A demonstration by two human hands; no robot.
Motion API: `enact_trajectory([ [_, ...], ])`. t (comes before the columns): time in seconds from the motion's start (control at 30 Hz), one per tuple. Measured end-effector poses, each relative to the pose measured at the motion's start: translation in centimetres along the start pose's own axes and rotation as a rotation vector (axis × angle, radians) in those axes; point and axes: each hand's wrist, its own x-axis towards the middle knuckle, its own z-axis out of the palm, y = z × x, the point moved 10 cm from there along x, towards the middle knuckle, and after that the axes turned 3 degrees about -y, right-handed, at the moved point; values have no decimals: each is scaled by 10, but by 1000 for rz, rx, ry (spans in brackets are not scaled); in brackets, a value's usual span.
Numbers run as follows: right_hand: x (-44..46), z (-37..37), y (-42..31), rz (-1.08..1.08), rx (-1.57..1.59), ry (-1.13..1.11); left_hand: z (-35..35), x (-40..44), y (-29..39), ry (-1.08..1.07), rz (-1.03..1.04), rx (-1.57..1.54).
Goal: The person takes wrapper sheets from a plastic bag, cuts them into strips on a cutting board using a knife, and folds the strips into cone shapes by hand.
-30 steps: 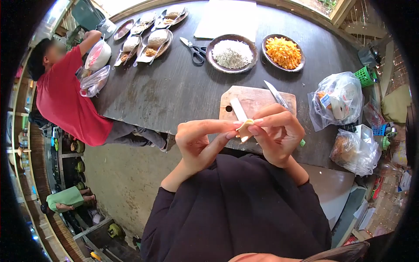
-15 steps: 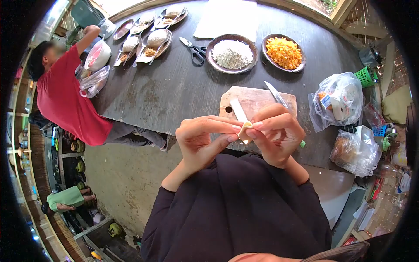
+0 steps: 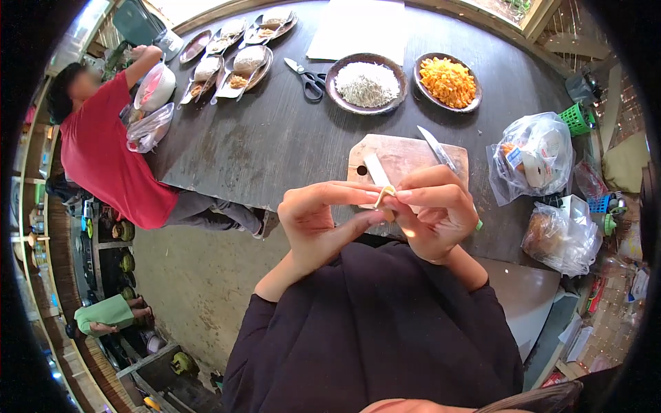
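My left hand [image 3: 313,219] and my right hand [image 3: 438,215] meet in front of my chest, just over the near edge of the cutting board [image 3: 403,150]. Between their pinched fingertips is a small pale yellow folded piece [image 3: 387,193], thin and curled; its exact kind is unclear. Both thumbs press it from below. Just beyond my fingers, a whitish flat strip [image 3: 375,168] lies on the wooden board. A knife [image 3: 435,147] rests across the board's right side, its lower part hidden behind my right hand.
Beyond the board stand a bowl of white shreds [image 3: 365,84] and a plate of orange pieces [image 3: 449,82]. Black-handled scissors [image 3: 311,84] lie left of them. Plastic bags [image 3: 533,155] sit at right. A person in a red shirt [image 3: 110,151] stands at the table's left side.
My fingertips have shifted slightly on the pale piece, and it is turned and sits a little higher in them. The person in red has moved the head and raised arm slightly.
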Motion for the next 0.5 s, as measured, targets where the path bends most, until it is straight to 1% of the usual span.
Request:
enact_trajectory([
  [0.07,-1,1,0,-5,3,-6,-4,-3,-2,33,-25,54],
  [0.13,-1,2,-3,-9,5,-11,-5,-4,-2,51,-18,40],
  [0.2,-3,9,17,246,200,-49,-8,-6,-2,69,-10,27],
  [0.23,-2,8,17,245,199,-49,-10,-7,-1,85,4,42],
  [0.3,-1,19,17,247,243,-187,-13,-9,1,102,18,56],
  [0.43,-6,23,18,300,313,-183,-15,-12,1,127,-2,9],
  [0.5,-11,26,24,383,431,-162,-15,-14,0,128,-14,13],
])
